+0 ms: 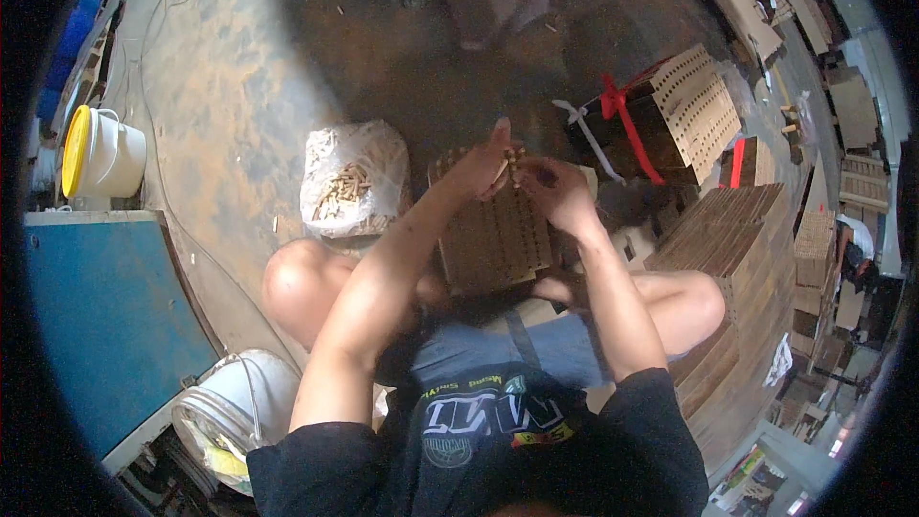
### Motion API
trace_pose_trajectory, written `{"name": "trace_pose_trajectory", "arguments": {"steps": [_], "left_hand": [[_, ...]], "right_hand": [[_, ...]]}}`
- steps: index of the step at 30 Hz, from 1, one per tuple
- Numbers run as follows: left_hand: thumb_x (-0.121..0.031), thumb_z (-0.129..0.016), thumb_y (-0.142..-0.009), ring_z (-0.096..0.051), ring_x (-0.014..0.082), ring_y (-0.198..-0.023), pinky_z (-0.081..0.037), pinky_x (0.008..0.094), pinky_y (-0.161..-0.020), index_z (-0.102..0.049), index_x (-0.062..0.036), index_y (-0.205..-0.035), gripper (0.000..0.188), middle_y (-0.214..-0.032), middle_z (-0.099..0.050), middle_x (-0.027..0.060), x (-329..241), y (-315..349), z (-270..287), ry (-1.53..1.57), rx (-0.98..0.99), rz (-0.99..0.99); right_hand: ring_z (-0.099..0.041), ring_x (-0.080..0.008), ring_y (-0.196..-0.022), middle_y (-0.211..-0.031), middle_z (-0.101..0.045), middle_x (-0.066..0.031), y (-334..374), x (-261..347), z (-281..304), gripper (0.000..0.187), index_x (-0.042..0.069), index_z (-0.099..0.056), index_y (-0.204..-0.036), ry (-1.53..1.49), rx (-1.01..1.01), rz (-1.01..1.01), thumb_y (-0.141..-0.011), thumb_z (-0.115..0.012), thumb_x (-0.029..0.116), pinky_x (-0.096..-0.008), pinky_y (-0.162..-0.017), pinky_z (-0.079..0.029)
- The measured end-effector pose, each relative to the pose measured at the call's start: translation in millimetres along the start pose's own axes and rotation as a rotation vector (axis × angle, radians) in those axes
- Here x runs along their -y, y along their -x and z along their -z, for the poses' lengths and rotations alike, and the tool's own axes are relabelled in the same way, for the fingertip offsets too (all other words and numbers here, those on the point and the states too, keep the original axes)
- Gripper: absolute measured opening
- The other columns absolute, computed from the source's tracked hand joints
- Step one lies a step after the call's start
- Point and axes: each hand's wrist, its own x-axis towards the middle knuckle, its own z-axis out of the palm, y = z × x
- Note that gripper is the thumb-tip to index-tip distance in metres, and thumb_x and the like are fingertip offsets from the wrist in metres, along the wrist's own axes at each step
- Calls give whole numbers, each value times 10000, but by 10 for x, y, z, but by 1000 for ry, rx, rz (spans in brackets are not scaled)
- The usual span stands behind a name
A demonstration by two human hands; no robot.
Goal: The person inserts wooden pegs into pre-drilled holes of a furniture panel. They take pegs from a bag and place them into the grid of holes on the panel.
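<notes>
Between my folded legs stands a stack of brown wooden boards (493,244) with rows of small holes. Over its far edge, my left hand (479,170) is closed around several short wooden dowels (505,175), its thumb pointing away from me. Just right of it, my right hand (563,196) has its fingers pinched together at the dowels, seemingly on one of them; its fingertips are partly in shadow. Left of the stack, a clear plastic bag (383,158) lies open on the floor with a heap of similar dowels inside.
To the right are a drilled board bundle (694,115) tied with red ribbon (627,124) and a long row of brown boards (718,230). A white bucket with a yellow lid (115,155), a blue-topped bench (105,316) and another white bucket (239,402) stand left.
</notes>
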Motion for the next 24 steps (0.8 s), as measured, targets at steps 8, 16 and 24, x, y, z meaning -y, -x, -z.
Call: {"name": "trace_pose_trajectory", "arguments": {"steps": [8,16,24], "left_hand": [[-799,-173,-927,-612,210,-776,-481,357,-726,-591,-7,-1302,971,-874,-663,154,327,-276,-90,337,-78,-72],[-765,-230,-949,-647,295,-936,-478,386,-852,-648,-12,-1236,908,-1038,-689,203,702,-569,-102,220,-94,-90],[-755,-199,-956,-662,270,-847,-500,409,-778,-672,-24,-1201,905,-858,-679,196,705,-590,3,311,-135,-35]], "right_hand": [[-658,-167,-900,-1020,-709,-92,-54,342,-25,220,10,-692,-1052,-685,69,134,-893,-735,156,-309,-795,-523],[-632,-154,-933,-1088,-677,-84,-21,179,-244,295,17,-666,-1110,-424,2,174,-871,-762,160,-306,-830,-511],[-588,-112,-882,-948,-666,-29,40,562,-130,283,38,-631,-1065,-592,1,143,-867,-772,182,-277,-784,-488]]}}
